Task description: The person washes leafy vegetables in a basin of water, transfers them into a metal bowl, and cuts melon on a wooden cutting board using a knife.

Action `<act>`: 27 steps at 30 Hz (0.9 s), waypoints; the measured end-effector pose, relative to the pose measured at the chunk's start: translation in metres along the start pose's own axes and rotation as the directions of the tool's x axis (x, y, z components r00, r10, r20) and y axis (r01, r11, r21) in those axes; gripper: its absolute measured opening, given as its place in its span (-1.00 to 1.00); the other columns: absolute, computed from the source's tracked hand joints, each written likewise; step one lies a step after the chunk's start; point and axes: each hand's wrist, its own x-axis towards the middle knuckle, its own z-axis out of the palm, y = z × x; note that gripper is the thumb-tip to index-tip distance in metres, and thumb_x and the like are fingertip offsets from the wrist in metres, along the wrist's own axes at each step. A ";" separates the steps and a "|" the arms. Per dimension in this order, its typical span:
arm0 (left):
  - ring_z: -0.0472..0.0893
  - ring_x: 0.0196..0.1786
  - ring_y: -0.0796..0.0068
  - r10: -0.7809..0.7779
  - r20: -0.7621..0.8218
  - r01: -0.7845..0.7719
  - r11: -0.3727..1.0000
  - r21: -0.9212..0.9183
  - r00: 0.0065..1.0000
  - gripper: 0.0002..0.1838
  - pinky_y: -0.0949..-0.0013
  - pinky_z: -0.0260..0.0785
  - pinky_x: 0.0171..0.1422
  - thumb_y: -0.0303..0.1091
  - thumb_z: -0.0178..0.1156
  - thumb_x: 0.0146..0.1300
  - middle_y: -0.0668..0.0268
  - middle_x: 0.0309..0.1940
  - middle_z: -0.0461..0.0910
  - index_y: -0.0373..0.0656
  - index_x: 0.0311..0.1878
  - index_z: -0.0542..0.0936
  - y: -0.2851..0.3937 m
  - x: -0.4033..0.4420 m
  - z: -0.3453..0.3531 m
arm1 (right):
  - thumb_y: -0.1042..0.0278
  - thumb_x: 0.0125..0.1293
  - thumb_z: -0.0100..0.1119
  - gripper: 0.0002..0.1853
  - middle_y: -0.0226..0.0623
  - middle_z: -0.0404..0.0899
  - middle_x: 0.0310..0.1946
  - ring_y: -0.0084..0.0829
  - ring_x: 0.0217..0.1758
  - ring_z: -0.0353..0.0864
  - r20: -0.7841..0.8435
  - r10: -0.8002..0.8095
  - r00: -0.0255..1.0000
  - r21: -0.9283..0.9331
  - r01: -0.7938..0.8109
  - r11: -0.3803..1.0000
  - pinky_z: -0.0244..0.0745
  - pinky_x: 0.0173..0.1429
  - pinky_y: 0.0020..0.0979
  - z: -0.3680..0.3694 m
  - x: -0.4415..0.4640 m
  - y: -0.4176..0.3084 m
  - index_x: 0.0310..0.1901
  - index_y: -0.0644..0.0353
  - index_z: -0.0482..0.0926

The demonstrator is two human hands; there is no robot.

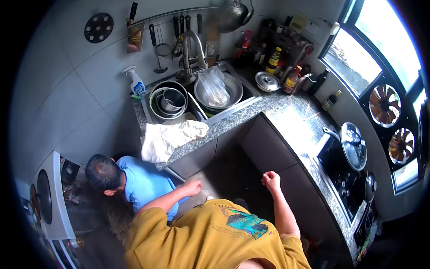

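My left hand [193, 187] hangs in front of my mustard shirt [215, 233], its fingers curled in and no object showing in them. Close by on its left, a person in a blue shirt [145, 179] crouches low beside the counter. My right hand [271, 181] is raised near the dark cabinet doors, fingers bent inward, with nothing visible in it. Neither hand touches the counter. Nearest above my left hand, a white cloth [170, 139] drapes over the counter's front corner.
Stacked metal pots [172, 99] fill the left sink; a basin [235, 92] with a plastic bag [214, 87] sits in the right one. Granite counter [286, 112] runs along two walls. A lidded pan [354, 145] stands on the stove at right. A white appliance [58, 197] is far left.
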 end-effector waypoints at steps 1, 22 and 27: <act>0.65 -0.16 0.15 -0.012 0.012 0.013 0.997 -0.072 1.000 -0.69 0.15 0.47 -0.04 -0.31 0.09 0.13 0.14 -0.29 0.67 -0.11 -0.05 0.61 0.005 -0.009 0.002 | 0.48 0.32 0.14 -0.92 -0.33 0.57 -0.55 -0.56 -0.57 0.56 0.046 -0.008 0.999 -0.017 0.009 1.000 0.50 -0.48 -0.53 0.013 0.007 -0.003 -0.32 0.30 0.52; 0.63 -0.28 0.46 -0.609 -0.437 0.148 0.678 -0.720 0.662 -0.76 0.40 0.47 -0.15 -0.31 0.19 0.29 0.23 -0.32 0.64 -0.16 -0.02 0.55 0.095 0.052 -0.024 | -0.14 -0.01 0.34 -0.15 -0.09 0.41 0.17 -0.09 0.26 0.40 0.410 -0.137 0.902 -0.725 0.414 0.550 0.38 0.23 -0.14 0.320 0.401 -0.165 0.23 0.22 0.31; 0.66 -0.26 0.36 -0.555 -0.369 0.226 0.732 -0.643 0.746 -0.75 0.36 0.48 -0.14 -0.26 0.17 0.30 0.17 -0.30 0.64 -0.16 -0.03 0.55 0.105 0.092 -0.049 | 0.19 0.11 0.25 -0.72 0.08 0.61 -0.27 0.08 -0.13 0.59 0.541 -0.414 0.732 -0.310 0.631 0.711 0.50 -0.02 -0.11 0.312 0.451 -0.128 -0.25 0.24 0.63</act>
